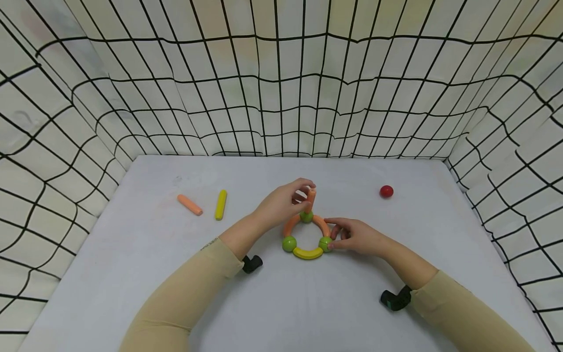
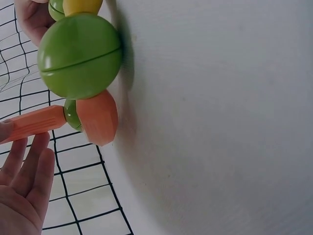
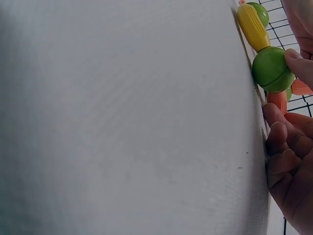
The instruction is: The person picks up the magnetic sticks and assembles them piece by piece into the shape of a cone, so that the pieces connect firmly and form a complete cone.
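Note:
On the table lies a ring made of green balls joined by two curved orange sticks and one curved yellow stick. A straight orange stick stands nearly upright on the far green ball. My left hand pinches this stick between thumb and fingers; the left wrist view shows the stick meeting the ball. With thumb on the right green ball and index finger by the curved orange stick, my right hand holds the ring's right side.
To the left on the white table lie a straight orange stick and a straight yellow stick. A red ball sits at the back right. Black-lined netting stands around the table's back and sides.

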Available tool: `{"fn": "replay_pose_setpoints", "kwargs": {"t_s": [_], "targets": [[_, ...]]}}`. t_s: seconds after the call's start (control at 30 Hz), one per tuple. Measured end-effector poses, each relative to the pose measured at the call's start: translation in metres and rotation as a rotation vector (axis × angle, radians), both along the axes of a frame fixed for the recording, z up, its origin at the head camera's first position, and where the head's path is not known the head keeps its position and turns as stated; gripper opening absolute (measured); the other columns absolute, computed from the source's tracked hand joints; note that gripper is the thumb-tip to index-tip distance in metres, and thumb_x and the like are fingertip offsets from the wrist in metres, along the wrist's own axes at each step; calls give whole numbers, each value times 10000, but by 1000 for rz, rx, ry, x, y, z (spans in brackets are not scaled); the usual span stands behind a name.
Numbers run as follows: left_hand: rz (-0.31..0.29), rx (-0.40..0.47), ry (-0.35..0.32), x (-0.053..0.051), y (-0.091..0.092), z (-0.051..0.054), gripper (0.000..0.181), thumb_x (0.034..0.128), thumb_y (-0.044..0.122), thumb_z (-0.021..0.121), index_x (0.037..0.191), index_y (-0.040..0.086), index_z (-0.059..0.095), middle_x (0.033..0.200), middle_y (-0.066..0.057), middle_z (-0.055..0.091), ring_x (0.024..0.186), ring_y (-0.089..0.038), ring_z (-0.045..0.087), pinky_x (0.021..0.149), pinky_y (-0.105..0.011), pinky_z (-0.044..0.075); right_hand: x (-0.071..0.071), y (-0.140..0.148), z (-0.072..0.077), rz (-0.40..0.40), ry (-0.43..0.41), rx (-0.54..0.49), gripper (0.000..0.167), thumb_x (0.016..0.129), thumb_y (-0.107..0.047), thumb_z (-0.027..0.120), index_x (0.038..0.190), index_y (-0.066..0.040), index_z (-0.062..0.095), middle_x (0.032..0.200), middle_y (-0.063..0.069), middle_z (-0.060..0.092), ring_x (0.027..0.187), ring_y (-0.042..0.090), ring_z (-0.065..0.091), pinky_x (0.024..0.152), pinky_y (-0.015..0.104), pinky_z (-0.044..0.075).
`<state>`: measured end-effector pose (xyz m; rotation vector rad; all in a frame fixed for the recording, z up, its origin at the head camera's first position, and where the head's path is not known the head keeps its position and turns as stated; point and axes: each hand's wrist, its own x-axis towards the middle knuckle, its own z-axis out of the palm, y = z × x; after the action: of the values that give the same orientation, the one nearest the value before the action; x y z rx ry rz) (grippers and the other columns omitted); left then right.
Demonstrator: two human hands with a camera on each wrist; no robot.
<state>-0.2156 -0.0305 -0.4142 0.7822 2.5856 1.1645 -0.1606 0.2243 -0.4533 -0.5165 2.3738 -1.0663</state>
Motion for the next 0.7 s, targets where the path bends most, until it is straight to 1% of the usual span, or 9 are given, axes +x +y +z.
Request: {"fn": "replay_pose_setpoints", "kwargs": {"t_s": [0.17, 0.3, 0.4, 0.5, 0.57, 0.7], "targets": [[5, -2, -5, -1, 0, -1, 467, 969, 213, 653, 1410, 232, 498, 1177, 37, 633, 1048, -130, 638, 871, -326, 521, 1, 0, 1, -1, -1, 0, 695, 866, -335, 780, 1446, -85, 492, 1009, 4, 622, 778, 180, 534, 658, 266, 433], [7, 6, -1, 0, -1, -2, 467, 968, 224, 657, 1406, 271, 502, 1168, 56, 634, 1056, -121, 629, 882, -319, 515, 1, 0, 1, -2, -2, 6, 694, 867, -340, 779, 1445, -86, 493, 1014, 3, 618, 776, 177, 533, 656, 268, 433], [-7, 9, 6, 0, -1, -2, 465, 966, 243, 663, 1405, 293, 516, 1195, 78, 630, 1057, -110, 625, 877, -309, 515, 0, 0, 1, -3, -3, 7, 692, 868, -344, 777, 1444, -85, 493, 1015, 0, 616, 778, 177, 532, 656, 272, 433], [-25, 6, 7, 0, -1, -2, 449, 971, 248, 659, 1401, 287, 535, 1240, 94, 618, 1056, -107, 623, 866, -298, 515, 0, 1, 0, 0, 2, 11, 692, 869, -350, 774, 1445, -89, 493, 1012, -6, 620, 779, 176, 533, 658, 271, 434], [-27, 3, 2, 1, 0, -2, 433, 974, 242, 655, 1393, 275, 548, 1256, 100, 609, 1051, -107, 622, 860, -291, 514, 0, 1, 0, 3, 3, 13, 694, 870, -355, 772, 1447, -92, 491, 1013, -10, 623, 781, 175, 533, 662, 274, 434], [-15, 4, -13, 3, -1, -1, 406, 976, 237, 653, 1374, 241, 570, 1217, 103, 626, 1046, -112, 623, 852, -299, 517, 0, 0, 1, 3, 2, 11, 696, 869, -354, 774, 1447, -89, 491, 1016, -5, 620, 792, 181, 530, 666, 283, 432]]}}
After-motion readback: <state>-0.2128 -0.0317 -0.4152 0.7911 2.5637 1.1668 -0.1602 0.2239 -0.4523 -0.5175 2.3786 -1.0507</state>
